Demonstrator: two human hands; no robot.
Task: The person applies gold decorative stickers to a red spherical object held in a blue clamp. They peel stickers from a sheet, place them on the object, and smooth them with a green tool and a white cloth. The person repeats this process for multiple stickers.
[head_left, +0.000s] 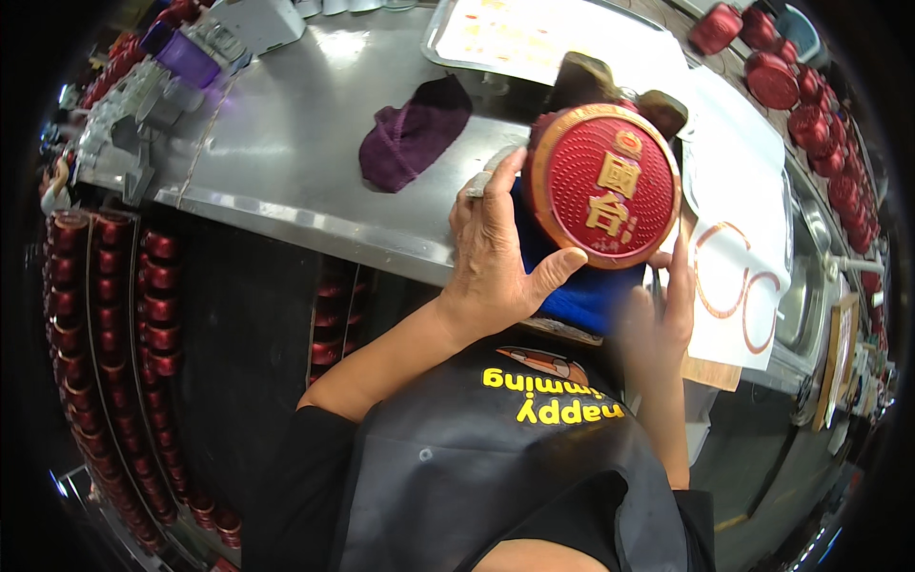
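Observation:
A round red container (610, 191) with a studded face, raised gold lettering and an orange-gold rim sits on a blue cloth (577, 305) in front of me. My left hand (496, 248) is curved round its left side, thumb by the lower rim and fingers along the left edge. Pale covers show on some of those fingertips. At the lower right rim is my right hand (662, 310), fingers raised against the edge and partly smeared by motion. Whether it holds something small cannot be made out. Two dark, blocky shapes stand just behind the container.
A dark purple cloth (415, 133) lies on the steel table (305, 143). To the right, white backing paper (729, 329) bears curved orange-gold strips (721, 272). A lit tray (534, 43) is at the back. Red containers (772, 81) line the right; a sink (805, 286) stands there.

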